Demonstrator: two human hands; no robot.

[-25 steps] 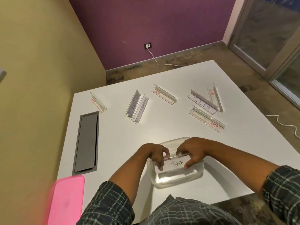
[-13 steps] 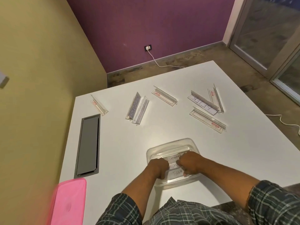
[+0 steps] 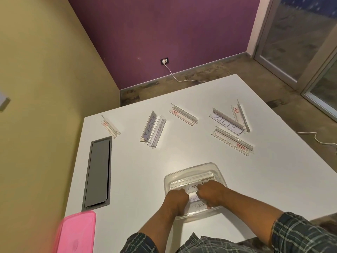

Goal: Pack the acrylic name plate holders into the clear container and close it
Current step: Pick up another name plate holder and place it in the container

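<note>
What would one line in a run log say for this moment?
step: packing | left hand, right hand: pressing holders into clear container | pink lid: off

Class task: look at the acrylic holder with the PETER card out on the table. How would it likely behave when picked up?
The PETER holder looks like thin clear acrylic, so probably light and stiff. Its glossy faces may be slippery. The paper card seems only slotted in and might slide out if tilted.

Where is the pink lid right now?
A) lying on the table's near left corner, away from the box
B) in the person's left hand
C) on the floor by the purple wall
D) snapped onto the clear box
A: the pink lid lies on the table at its near left corner, while the clear box sits open with both hands inside it.
</note>
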